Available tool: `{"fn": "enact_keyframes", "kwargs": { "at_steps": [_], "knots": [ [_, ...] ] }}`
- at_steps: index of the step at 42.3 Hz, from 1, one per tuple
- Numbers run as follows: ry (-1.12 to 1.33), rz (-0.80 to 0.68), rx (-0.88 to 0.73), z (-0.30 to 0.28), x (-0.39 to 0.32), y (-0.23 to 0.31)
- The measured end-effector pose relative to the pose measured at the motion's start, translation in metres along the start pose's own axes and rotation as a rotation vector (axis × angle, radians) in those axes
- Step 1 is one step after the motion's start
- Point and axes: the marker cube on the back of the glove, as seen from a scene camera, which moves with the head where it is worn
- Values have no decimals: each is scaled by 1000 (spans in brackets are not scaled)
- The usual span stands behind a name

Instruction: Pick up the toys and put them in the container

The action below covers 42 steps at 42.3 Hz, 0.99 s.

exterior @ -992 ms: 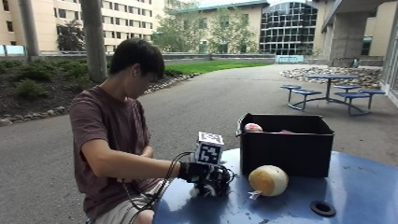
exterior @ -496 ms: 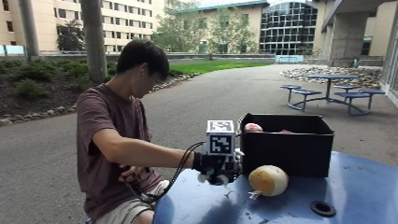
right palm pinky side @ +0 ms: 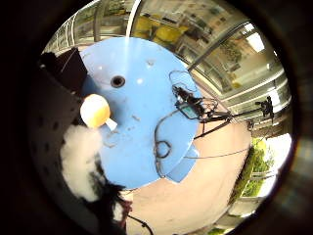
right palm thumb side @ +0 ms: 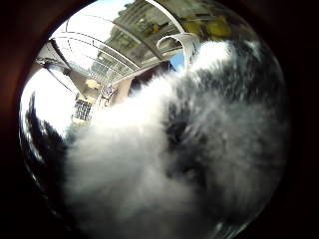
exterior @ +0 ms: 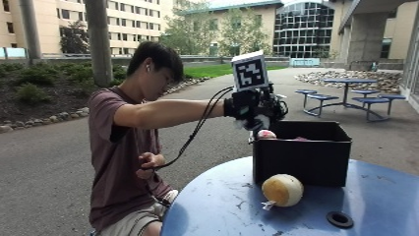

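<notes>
- Counter (exterior: 367, 196): round, blue, with a dark hole near its edge.
- Container (exterior: 301, 160): black box standing on the counter; pink toy (exterior: 266, 133) visible inside at the rim.
- Right hand (exterior: 252, 109): gloved, raised over the container's near corner, fingers curled round a fluffy white-and-black toy (right palm thumb side: 164, 164).
- Round yellow toy (exterior: 282, 190): on the counter, just before the container.

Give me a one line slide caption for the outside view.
Gloved right hand holds a fluffy toy over the black container; a round toy remains.
</notes>
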Motion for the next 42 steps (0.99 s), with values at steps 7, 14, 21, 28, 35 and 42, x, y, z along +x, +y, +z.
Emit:
{"fn": "enact_keyframes", "kwargs": {
  "at_steps": [7, 14, 21, 28, 35, 42],
  "knots": [
    [48, 4, 47, -23, -36, -32],
    [51, -90, 55, -19, -111, -69],
    [12, -229, 14, 18, -212, -97],
    [-15, -311, -34, 56, -280, -105],
    [48, -311, -144, 85, -324, -103],
    [185, -269, -343, 95, -330, -100]
  ]
}}
